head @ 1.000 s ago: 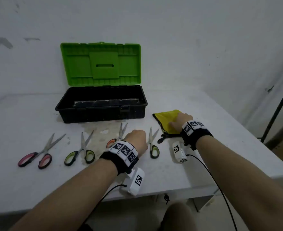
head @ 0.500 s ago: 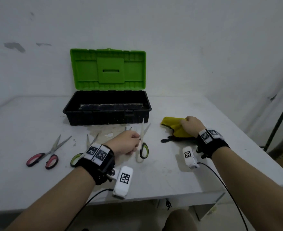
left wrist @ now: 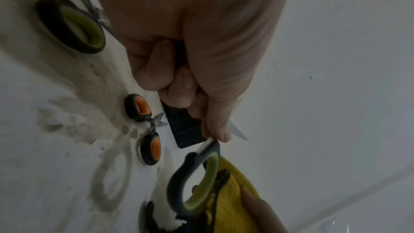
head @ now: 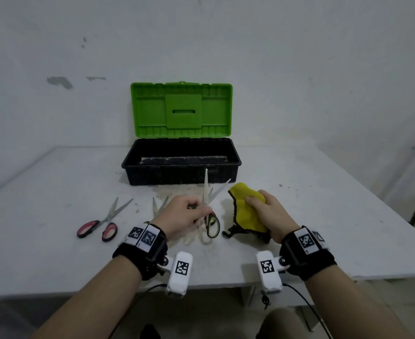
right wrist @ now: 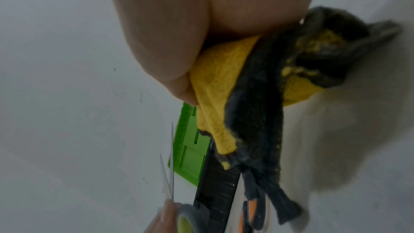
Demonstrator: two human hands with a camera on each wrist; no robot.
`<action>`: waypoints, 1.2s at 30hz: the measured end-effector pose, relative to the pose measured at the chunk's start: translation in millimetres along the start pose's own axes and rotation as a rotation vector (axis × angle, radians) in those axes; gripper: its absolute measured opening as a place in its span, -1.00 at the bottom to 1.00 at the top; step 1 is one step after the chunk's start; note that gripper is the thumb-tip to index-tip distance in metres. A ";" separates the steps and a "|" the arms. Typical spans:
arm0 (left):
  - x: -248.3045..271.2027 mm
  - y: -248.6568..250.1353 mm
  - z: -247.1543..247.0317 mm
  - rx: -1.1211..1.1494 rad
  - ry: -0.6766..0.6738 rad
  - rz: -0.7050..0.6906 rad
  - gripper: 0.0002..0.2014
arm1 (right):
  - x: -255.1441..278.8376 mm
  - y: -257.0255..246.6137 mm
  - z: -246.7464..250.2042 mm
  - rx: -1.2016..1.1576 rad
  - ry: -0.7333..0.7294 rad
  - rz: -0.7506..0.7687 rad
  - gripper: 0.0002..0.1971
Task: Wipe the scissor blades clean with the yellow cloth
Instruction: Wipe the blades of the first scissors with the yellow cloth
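The left hand [head: 182,216] held the green-handled scissors [head: 210,211] above the table [head: 324,216]. Its fingers [left wrist: 179,84] were curled around the part just above the handle loops, and the thumb pressed on the metal near the pivot. The two blades pointed away from the fingers, slightly spread, with their tips before the open toolbox [head: 181,165]. One handle loop hung below the fingers.

The right hand [head: 267,214] gripped the yellow cloth [head: 247,211], with the fingers folded over its bunched top. The dark edge of the cloth hung under the palm. The cloth was just beside the blades, not touching them.

Beyond the left fingers lay the orange-handled scissors [left wrist: 147,127], another green pair [left wrist: 74,27] and the red-handled scissors [head: 101,223].
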State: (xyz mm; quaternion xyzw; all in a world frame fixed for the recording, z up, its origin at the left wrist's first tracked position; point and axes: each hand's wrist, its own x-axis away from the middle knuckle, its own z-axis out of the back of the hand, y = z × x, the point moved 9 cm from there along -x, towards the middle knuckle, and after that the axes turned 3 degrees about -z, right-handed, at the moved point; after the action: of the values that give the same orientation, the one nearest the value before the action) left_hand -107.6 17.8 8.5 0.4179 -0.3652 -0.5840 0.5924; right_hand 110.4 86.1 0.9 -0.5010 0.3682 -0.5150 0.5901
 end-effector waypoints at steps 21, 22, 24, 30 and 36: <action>-21.2 -9.6 10.0 0.043 0.106 -0.183 -0.72 | -2.6 -21.3 -29.0 0.155 -0.038 0.365 -0.72; -23.4 -7.2 13.1 0.017 0.115 -0.202 -0.72 | -3.2 -27.6 -27.5 0.168 -0.023 0.397 -0.76; -30.0 1.5 16.8 -0.001 0.115 -0.237 -0.75 | -6.8 -41.6 -21.5 0.122 0.020 0.436 -0.81; -63.3 38.2 25.5 0.076 0.140 -0.323 -0.82 | -29.1 -80.8 -6.9 -0.118 0.177 0.488 -0.81; -85.0 30.1 23.0 0.147 0.143 -0.345 -0.80 | -38.6 -73.4 -9.9 -0.203 0.199 0.528 -0.71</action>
State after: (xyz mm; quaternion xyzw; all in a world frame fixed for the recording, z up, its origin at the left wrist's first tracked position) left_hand -121.5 100.0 49.8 0.5566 -0.2869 -0.6175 0.4760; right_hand 75.8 124.1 66.7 -0.3913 0.5912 -0.3509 0.6117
